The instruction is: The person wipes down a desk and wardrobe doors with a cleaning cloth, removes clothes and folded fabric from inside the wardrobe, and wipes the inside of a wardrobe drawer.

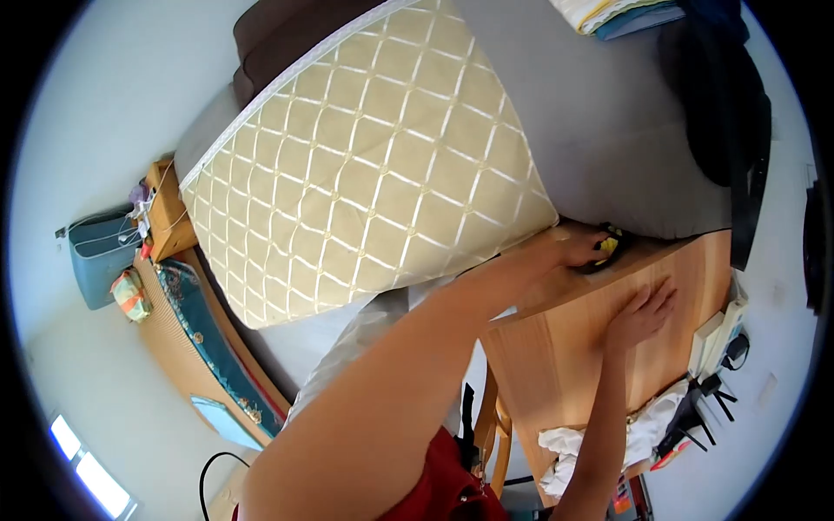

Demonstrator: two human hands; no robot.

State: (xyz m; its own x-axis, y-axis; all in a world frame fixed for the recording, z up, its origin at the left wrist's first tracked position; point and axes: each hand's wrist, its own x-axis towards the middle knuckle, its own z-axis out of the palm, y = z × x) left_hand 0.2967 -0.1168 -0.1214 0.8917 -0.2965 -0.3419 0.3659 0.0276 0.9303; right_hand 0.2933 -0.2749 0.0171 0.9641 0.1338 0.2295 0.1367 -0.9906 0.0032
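Note:
My left hand [586, 250] reaches in low between the wooden tabletop and the grey upholstered furniture. Its fingers are closed around a small black and yellow object [610, 247], partly hidden, whose kind I cannot make out. My right hand [641, 317] lies flat on the light wooden tabletop [556, 352], fingers stretched out and holding nothing. Close to my left hand is the corner of a beige quilted cover [373, 165] with a white diamond pattern.
Grey upholstery [599, 130] borders the cover, with folded cloths [617, 17] at its far end. White cloth [565, 447], a black router with antennas [691, 412] and white boxes [717, 339] stand along the table's wall side. A wooden chair [499, 443] is below the table. A blue bin [100, 260] stands at far left.

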